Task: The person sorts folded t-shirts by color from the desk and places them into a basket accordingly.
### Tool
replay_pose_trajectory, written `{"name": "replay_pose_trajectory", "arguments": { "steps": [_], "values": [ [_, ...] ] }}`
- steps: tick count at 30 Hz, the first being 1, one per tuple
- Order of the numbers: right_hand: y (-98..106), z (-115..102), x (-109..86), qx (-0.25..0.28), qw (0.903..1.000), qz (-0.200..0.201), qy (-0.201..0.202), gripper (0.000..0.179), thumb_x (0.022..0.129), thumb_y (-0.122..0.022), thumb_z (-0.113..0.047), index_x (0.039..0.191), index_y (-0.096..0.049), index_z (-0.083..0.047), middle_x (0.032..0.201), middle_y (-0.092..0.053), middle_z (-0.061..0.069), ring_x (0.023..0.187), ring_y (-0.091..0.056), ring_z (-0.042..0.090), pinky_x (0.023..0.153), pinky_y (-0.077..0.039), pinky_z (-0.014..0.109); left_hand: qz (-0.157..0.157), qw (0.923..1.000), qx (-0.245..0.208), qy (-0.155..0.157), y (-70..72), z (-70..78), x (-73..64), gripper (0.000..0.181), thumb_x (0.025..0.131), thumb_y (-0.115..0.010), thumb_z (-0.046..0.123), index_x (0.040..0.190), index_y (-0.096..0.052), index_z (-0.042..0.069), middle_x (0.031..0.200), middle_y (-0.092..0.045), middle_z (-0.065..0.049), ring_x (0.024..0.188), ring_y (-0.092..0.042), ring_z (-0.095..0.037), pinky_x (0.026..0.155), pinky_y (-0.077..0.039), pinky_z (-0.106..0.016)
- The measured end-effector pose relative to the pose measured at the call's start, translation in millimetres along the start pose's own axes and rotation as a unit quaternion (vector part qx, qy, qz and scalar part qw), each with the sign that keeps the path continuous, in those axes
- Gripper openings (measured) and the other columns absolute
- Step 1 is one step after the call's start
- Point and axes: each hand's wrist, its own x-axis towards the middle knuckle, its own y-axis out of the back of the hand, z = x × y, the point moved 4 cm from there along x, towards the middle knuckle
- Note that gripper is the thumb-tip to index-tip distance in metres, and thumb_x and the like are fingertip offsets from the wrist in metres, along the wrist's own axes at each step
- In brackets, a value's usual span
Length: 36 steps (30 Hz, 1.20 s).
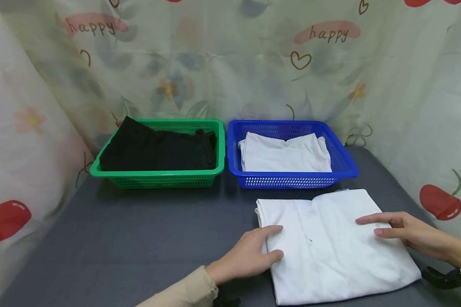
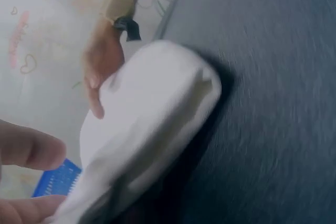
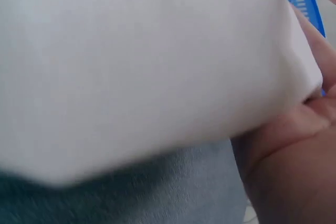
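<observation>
A folded white garment (image 1: pixel 330 251) lies at the front right of the grey table, its stacked layers showing along one edge in the left wrist view. My left hand (image 1: pixel 249 251) holds its left edge, thumb and a finger spread over the top; the other fingers are hidden. At the right edge, my right hand (image 1: pixel 415 234) holds the same garment, with thumb and index finger on the upper face and the remaining fingers out of sight. In the right wrist view the white cloth (image 3: pixel 147 66) passes in front of that hand's palm.
A green basket (image 1: pixel 157 174) with folded black clothing (image 1: pixel 157 149) stands at the back left. Beside it, behind the garment, is a blue basket (image 1: pixel 292 175) containing folded white clothing (image 1: pixel 284 155). Patterned curtains (image 1: pixel 234 85) hang around the table (image 1: pixel 157 238).
</observation>
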Motion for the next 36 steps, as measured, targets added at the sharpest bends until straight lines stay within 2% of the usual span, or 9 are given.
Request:
{"name": "replay_pose_trajectory", "arguments": {
  "steps": [9, 13, 17, 19, 22, 24, 27, 30, 36],
  "values": [
    [-2, 1, -3.3, -0.039, 0.9974, 0.059, 0.014, 0.041, 0.098, -0.060, -0.010, 0.138, -0.057, -0.005, 0.139, -0.054, -0.004, 0.118, -0.042, -0.008, 0.090, -0.046, 0.035, 0.012, 0.9862, -0.165, 0.005, -1.9, -5.1, 5.7, 0.043, 0.089, -0.074, 0.017, 0.130, -0.065, 0.007, 0.128, -0.063, 0.002, 0.112, -0.056, -0.005, 0.092, -0.045, -0.023],
    [-7, 0, -4.5, -0.009, 0.9984, 0.052, 0.021, 0.040, 0.098, -0.059, -0.007, 0.138, -0.056, -0.003, 0.137, -0.054, -0.007, 0.118, -0.042, -0.008, 0.090, -0.047, 0.033, 0.012, 0.9786, -0.204, 0.027, 7.5, -4.4, 5.8, 0.045, 0.087, -0.076, 0.011, 0.131, -0.064, 0.007, 0.130, -0.062, -0.001, 0.112, -0.058, -0.008, 0.092, -0.046, -0.024],
    [-16, -4, -2.8, 0.041, 0.9987, 0.022, 0.020, 0.040, 0.099, -0.055, -0.004, 0.139, -0.054, -0.002, 0.109, -0.064, -0.003, 0.111, -0.055, 0.005, 0.085, -0.053, 0.038, -0.009, 0.9781, -0.200, 0.058, 23.5, -7.8, 2.1, 0.046, 0.088, -0.076, 0.016, 0.133, -0.064, 0.015, 0.135, -0.058, 0.005, 0.122, -0.052, -0.010, 0.097, -0.044, -0.029],
    [-21, -5, -0.9, 0.055, 0.9981, 0.024, 0.015, 0.041, 0.099, -0.056, -0.005, 0.140, -0.053, -0.003, 0.106, -0.064, 0.004, 0.108, -0.059, 0.015, 0.083, -0.054, 0.042, -0.022, 0.9789, -0.191, 0.070, 31.4, -12.5, -2.0, 0.046, 0.089, -0.075, 0.019, 0.134, -0.063, 0.019, 0.137, -0.056, 0.006, 0.125, -0.050, -0.011, 0.099, -0.043, -0.032],
    [-25, -5, 3.1, 0.046, 0.9976, 0.051, 0.008, 0.049, 0.098, -0.059, -0.009, 0.146, -0.046, -0.008, 0.114, -0.060, 0.013, 0.105, -0.061, 0.025, 0.083, -0.054, 0.042, -0.034, 0.9805, -0.175, 0.082, 41.1, -23.3, -10.0, 0.046, 0.090, -0.074, 0.022, 0.135, -0.062, 0.022, 0.139, -0.054, 0.005, 0.124, -0.051, -0.013, 0.098, -0.045, -0.034],
    [-27, -5, 5.0, 0.030, 0.9966, 0.077, 0.008, 0.056, 0.098, -0.060, -0.012, 0.150, -0.040, -0.012, 0.143, -0.042, 0.018, 0.113, -0.056, 0.021, 0.086, -0.052, 0.040, -0.036, 0.9811, -0.168, 0.089, 45.3, -30.3, -15.4, 0.046, 0.091, -0.074, 0.023, 0.135, -0.062, 0.023, 0.139, -0.054, 0.003, 0.121, -0.052, -0.014, 0.097, -0.046, -0.035],
    [-29, -5, 6.1, 0.015, 0.9955, 0.093, 0.012, 0.065, 0.097, -0.061, -0.013, 0.155, -0.032, -0.017, 0.149, -0.033, 0.020, 0.117, -0.053, 0.016, 0.087, -0.050, 0.038, -0.039, 0.9811, -0.166, 0.092, 47.1, -38.7, -21.4, 0.045, 0.091, -0.074, 0.024, 0.134, -0.063, 0.023, 0.138, -0.055, 0.000, 0.117, -0.055, -0.015, 0.095, -0.047, -0.035],
    [-31, -6, 5.2, 0.033, 0.9967, 0.068, 0.029, 0.062, 0.098, -0.059, -0.009, 0.155, -0.033, -0.015, 0.148, -0.035, 0.021, 0.117, -0.054, 0.018, 0.089, -0.051, 0.041, -0.043, 0.9810, -0.168, 0.088, 44.6, -42.3, -22.2, 0.043, 0.091, -0.073, 0.027, 0.133, -0.064, 0.022, 0.132, -0.058, -0.001, 0.111, -0.058, -0.015, 0.092, -0.048, -0.033],
    [-36, -10, 0.4, 0.031, 0.9970, -0.039, 0.059, 0.043, 0.100, -0.052, -0.002, 0.143, -0.050, -0.004, 0.134, -0.053, 0.021, 0.116, -0.055, 0.018, 0.090, -0.050, 0.034, -0.071, 0.9823, -0.159, 0.068, 30.6, -39.4, -14.9, 0.040, 0.091, -0.073, 0.029, 0.131, -0.065, 0.024, 0.128, -0.060, 0.005, 0.107, -0.059, -0.012, 0.091, -0.048, -0.031]
  ]
}}
